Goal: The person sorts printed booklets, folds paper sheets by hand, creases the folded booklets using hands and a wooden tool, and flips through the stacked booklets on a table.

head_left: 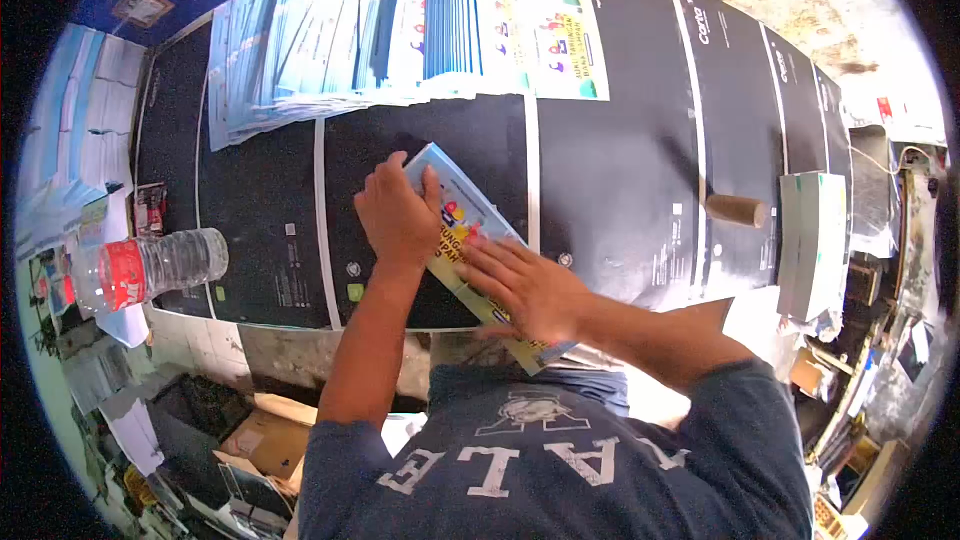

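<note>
A folded booklet [474, 202] with a blue and yellow printed cover lies slanted at the near edge of the black-covered table [610, 170]. Its upper end is held by my left hand [402, 208], the thumb on the cover and the other fingers curled at the left edge. Flat across the middle of the cover rests my right hand [528, 288], fingers stretched out and slightly blurred. My right palm hides part of the print. The lower end of the booklet reaches past the table edge toward my shirt.
Overlapping rows of similar booklets [335, 35] cover the far left of the table, beside flat printed sheets [565, 30]. A plastic bottle [150, 270] lies at left. On the right are a wooden cylinder [737, 210] and a paper stack [812, 240]. Cardboard boxes [265, 440] stand below.
</note>
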Action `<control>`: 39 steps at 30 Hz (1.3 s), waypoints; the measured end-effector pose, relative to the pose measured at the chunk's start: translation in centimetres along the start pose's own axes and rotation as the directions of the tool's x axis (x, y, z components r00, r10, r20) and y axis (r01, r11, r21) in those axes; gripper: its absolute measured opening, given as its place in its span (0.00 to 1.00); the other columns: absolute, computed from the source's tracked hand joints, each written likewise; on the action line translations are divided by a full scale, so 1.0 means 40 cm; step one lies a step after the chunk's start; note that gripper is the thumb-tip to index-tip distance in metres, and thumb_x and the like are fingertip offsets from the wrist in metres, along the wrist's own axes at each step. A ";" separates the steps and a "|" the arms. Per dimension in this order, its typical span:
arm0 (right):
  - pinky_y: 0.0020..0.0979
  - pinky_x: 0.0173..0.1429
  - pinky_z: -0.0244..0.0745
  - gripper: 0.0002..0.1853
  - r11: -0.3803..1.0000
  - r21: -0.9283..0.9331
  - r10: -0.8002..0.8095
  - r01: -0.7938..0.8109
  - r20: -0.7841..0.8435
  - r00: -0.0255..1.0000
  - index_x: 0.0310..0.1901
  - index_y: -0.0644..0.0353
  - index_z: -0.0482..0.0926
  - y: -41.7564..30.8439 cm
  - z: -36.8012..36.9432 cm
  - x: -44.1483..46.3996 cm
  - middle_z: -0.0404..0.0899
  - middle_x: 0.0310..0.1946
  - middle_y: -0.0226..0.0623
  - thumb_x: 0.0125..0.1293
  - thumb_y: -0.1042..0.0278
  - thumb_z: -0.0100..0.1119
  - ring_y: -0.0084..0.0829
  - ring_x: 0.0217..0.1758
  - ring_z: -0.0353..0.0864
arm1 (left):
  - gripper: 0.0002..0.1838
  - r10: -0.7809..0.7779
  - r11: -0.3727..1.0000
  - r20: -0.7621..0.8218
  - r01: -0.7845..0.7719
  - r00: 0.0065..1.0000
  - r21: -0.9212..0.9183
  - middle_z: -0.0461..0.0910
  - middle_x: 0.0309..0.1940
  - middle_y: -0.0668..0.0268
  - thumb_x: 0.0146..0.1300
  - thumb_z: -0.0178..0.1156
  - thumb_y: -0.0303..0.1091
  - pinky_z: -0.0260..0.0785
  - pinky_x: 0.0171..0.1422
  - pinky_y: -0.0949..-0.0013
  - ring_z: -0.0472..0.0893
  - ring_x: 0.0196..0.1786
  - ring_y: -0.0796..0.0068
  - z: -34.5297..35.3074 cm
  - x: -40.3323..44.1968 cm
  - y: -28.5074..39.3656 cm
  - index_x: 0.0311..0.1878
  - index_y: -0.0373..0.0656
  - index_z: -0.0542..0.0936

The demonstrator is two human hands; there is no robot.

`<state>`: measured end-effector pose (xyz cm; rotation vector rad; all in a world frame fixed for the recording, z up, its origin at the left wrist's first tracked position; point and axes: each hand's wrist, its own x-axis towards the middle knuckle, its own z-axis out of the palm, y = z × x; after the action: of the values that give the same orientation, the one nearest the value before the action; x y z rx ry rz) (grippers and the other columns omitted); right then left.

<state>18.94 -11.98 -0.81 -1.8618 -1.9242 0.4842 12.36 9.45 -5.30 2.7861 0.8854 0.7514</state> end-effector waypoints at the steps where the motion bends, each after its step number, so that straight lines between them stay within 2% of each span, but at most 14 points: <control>1: 0.46 0.81 0.54 0.46 1.000 0.015 0.006 -0.006 -0.008 1.000 0.72 0.66 0.63 -0.003 -0.007 -0.019 0.66 0.72 0.52 0.63 0.37 0.62 0.48 0.78 0.61 | 0.20 0.006 1.000 0.021 -0.005 1.000 -0.021 0.79 0.42 0.58 0.70 0.58 0.46 0.64 0.45 0.51 0.79 0.44 0.54 -0.006 -0.013 0.003 0.56 0.40 0.74; 9: 0.55 0.75 0.60 0.39 0.996 0.082 0.043 -0.019 -0.305 0.951 0.64 0.64 0.68 0.053 0.055 -0.096 0.65 0.69 0.55 0.57 0.49 0.72 0.58 0.72 0.65 | 0.22 0.011 0.996 -0.095 -0.019 0.995 -0.086 0.79 0.44 0.53 0.69 0.59 0.45 0.65 0.49 0.49 0.79 0.46 0.49 0.019 -0.023 -0.011 0.56 0.37 0.71; 11: 0.55 0.73 0.62 0.41 0.951 0.251 0.283 -0.179 -0.483 0.829 0.66 0.64 0.67 0.046 0.072 -0.101 0.64 0.69 0.55 0.56 0.50 0.74 0.59 0.71 0.64 | 0.24 -0.041 0.981 -0.156 0.010 0.987 -0.195 0.79 0.45 0.49 0.69 0.59 0.44 0.65 0.51 0.48 0.78 0.46 0.46 0.024 -0.044 -0.023 0.57 0.35 0.69; 12: 0.52 0.71 0.66 0.40 0.876 0.260 0.483 -0.407 -0.462 0.744 0.66 0.64 0.67 0.013 0.029 -0.096 0.67 0.65 0.58 0.57 0.50 0.73 0.57 0.68 0.68 | 0.24 -0.076 0.938 -0.113 0.032 0.991 -0.346 0.77 0.48 0.46 0.68 0.60 0.41 0.64 0.55 0.48 0.77 0.48 0.44 0.026 -0.055 -0.037 0.58 0.33 0.68; 13: 0.52 0.71 0.66 0.40 0.891 0.239 0.454 -0.386 -0.493 0.742 0.66 0.64 0.67 0.005 -0.002 -0.100 0.67 0.65 0.58 0.57 0.50 0.73 0.57 0.68 0.68 | 0.23 0.036 0.954 -0.309 -0.125 0.950 -0.274 0.74 0.50 0.45 0.68 0.61 0.38 0.64 0.58 0.47 0.75 0.51 0.45 0.024 -0.062 -0.038 0.57 0.32 0.68; 16: 0.46 0.59 0.77 0.32 0.609 0.490 0.673 -0.623 0.097 0.734 0.60 0.62 0.72 -0.049 -0.072 -0.136 0.79 0.52 0.55 0.64 0.46 0.66 0.55 0.56 0.80 | 0.23 -0.258 0.762 -0.174 0.090 0.950 -0.642 0.69 0.53 0.49 0.72 0.56 0.37 0.63 0.63 0.52 0.73 0.55 0.56 0.006 -0.090 -0.052 0.60 0.32 0.63; 20: 0.49 0.52 0.79 0.19 0.857 0.089 0.516 -0.508 -0.145 0.844 0.49 0.61 0.74 -0.177 -0.219 -0.134 0.80 0.45 0.46 0.65 0.56 0.64 0.49 0.51 0.82 | 0.17 -0.526 0.437 -0.103 0.164 0.845 -0.884 0.67 0.55 0.56 0.81 0.38 0.38 0.60 0.66 0.60 0.69 0.59 0.66 -0.090 -0.113 -0.009 0.64 0.37 0.62; 24: 0.48 0.51 0.77 0.20 0.872 -0.048 0.475 -0.487 -0.156 0.866 0.50 0.59 0.73 -0.148 -0.173 -0.143 0.78 0.43 0.44 0.62 0.60 0.67 0.50 0.50 0.81 | 0.33 -0.248 0.637 -0.220 -0.012 0.943 -0.771 0.62 0.72 0.46 0.67 0.44 0.28 0.47 0.80 0.51 0.62 0.75 0.55 -0.192 -0.146 -0.034 0.75 0.33 0.56; 26: 0.47 0.54 0.76 0.23 0.863 -0.061 0.495 -0.501 -0.096 0.864 0.50 0.60 0.73 -0.117 -0.149 -0.141 0.78 0.47 0.43 0.60 0.57 0.69 0.49 0.54 0.79 | 0.36 0.367 0.803 -0.129 -0.384 0.921 -0.456 0.61 0.75 0.47 0.67 0.55 0.44 0.43 0.81 0.43 0.60 0.77 0.51 -0.288 -0.100 0.043 0.75 0.38 0.62; 27: 0.47 0.54 0.76 0.23 0.865 -0.047 0.495 -0.500 -0.084 0.865 0.50 0.60 0.73 -0.110 -0.151 -0.146 0.78 0.47 0.43 0.60 0.57 0.69 0.49 0.54 0.79 | 0.44 0.484 0.846 0.092 -0.439 0.870 -0.302 0.59 0.76 0.48 0.60 0.60 0.56 0.42 0.81 0.42 0.58 0.78 0.50 -0.316 -0.109 0.103 0.75 0.40 0.64; 28: 0.46 0.56 0.76 0.26 0.900 0.033 0.436 -0.435 -0.025 0.900 0.52 0.61 0.73 -0.104 -0.167 -0.157 0.77 0.47 0.44 0.58 0.54 0.71 0.49 0.55 0.78 | 0.52 0.540 0.840 0.327 -0.519 0.775 -0.158 0.57 0.78 0.50 0.53 0.65 0.68 0.41 0.81 0.41 0.56 0.80 0.49 -0.330 -0.124 0.165 0.74 0.43 0.66; 30: 0.43 0.61 0.75 0.38 0.903 0.207 0.358 -0.376 0.122 0.926 0.62 0.63 0.73 -0.072 -0.217 -0.184 0.79 0.52 0.48 0.58 0.44 0.72 0.49 0.59 0.78 | 0.54 0.598 0.795 0.438 -0.565 0.672 -0.220 0.58 0.79 0.55 0.46 0.71 0.66 0.42 0.81 0.38 0.56 0.80 0.53 -0.322 -0.113 0.209 0.75 0.49 0.68; 34: 0.35 0.67 0.72 0.42 0.462 0.772 0.281 -0.437 0.340 0.898 0.67 0.65 0.73 0.103 -0.202 -0.231 0.80 0.60 0.48 0.65 0.36 0.65 0.37 0.63 0.79 | 0.48 0.626 0.773 0.413 -0.597 0.661 -0.215 0.60 0.78 0.56 0.49 0.72 0.59 0.44 0.81 0.40 0.59 0.79 0.53 -0.295 -0.092 0.228 0.73 0.49 0.70; 39: 0.35 0.58 0.76 0.38 0.443 0.765 0.238 -0.468 0.403 0.884 0.60 0.64 0.79 0.157 -0.170 -0.217 0.82 0.51 0.40 0.67 0.33 0.60 0.32 0.54 0.79 | 0.45 0.624 0.771 0.431 -0.605 0.652 -0.201 0.61 0.77 0.54 0.51 0.72 0.57 0.45 0.80 0.39 0.59 0.79 0.51 -0.289 -0.084 0.244 0.72 0.50 0.71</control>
<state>28.01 -20.63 1.23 -1.4955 -0.9742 1.5434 9.26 -0.85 5.84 3.0106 -0.1977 0.0814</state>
